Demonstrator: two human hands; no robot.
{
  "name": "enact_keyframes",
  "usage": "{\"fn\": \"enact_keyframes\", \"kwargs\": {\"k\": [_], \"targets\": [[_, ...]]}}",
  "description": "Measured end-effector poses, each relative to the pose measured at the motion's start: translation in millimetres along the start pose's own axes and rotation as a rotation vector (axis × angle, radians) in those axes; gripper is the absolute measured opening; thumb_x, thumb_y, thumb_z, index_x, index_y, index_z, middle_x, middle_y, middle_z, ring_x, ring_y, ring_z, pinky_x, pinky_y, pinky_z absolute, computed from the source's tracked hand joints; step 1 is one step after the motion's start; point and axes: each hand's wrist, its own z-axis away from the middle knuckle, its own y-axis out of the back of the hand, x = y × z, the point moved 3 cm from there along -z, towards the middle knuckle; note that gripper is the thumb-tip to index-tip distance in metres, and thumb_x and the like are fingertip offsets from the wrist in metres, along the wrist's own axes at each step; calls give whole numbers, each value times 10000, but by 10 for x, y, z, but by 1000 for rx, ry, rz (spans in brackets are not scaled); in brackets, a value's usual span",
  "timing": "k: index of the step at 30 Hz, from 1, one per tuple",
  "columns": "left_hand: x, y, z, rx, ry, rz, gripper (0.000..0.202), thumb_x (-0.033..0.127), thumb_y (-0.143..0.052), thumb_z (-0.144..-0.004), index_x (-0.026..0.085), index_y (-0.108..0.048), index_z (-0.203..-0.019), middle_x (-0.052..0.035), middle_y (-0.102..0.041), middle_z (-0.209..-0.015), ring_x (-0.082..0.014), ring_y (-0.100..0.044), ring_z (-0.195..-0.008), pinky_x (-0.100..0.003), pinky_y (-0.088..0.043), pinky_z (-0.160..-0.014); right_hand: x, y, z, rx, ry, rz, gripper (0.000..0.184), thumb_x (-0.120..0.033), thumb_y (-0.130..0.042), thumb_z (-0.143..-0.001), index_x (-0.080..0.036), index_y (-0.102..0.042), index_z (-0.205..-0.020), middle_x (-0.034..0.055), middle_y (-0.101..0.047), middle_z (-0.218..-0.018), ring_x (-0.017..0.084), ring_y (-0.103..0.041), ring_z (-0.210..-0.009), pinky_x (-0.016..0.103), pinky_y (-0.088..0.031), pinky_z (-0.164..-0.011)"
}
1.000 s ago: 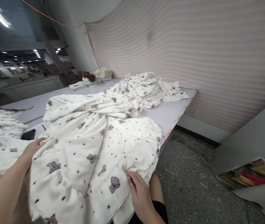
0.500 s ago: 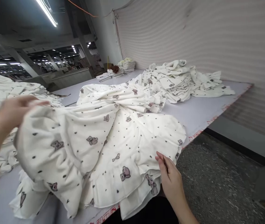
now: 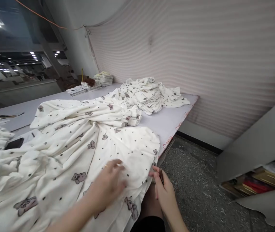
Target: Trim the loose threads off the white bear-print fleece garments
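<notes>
My two hands are at one cloth [image 3: 127,148] on one table [image 3: 183,103]: blurred left hand [image 3: 108,185] over it, fingers loosely parted; right hand [image 3: 165,191] beside its edge, fingers closed round one dark tool [image 3: 161,176]. One heap [image 3: 147,95] lies behind.

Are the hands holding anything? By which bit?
The right hand holds a small dark tool; which part it grips is unclear. The left hand is blurred over the patterned cloth; any hold there can't be told.
</notes>
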Motion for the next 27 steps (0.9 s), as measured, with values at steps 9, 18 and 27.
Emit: {"fn": "enact_keyframes", "kwargs": {"k": [9, 18, 27], "targets": [[431, -456, -64, 6, -44, 392, 174, 84, -385, -895, 217, -496, -912, -86, -623, -1064, -225, -566, -1033, -391, -490, -853, -181, -14, 108, -190, 75, 25, 189, -330, -490, -927, -227, -544, -1076, 59, -671, -1049, 185, -659, -889, 258, -511, -752], [292, -458, -24, -56, 372, 899, 113, 325, -456, -931, 240, -520, -969, -4, -609, -848, -169, -591, -779, -281, -490, -687, -424, -272, -17, -180, 205, 196, 74, -243, -523, -886, -227, -586, -922, 13, -665, -900, 166, -626, -806, 229, -468, -693], [268, -326, -131, -192, 463, 1052, 198, 391, -588, -842, 225, -657, -926, -8, -641, -806, -181, -579, -788, -287, -461, -732, -446, -379, -128, -105, 112, -17, 180, -401, -505, -894, -225, -516, -860, 15, -640, -842, 173, -611, -774, 246, -466, -671]]}}
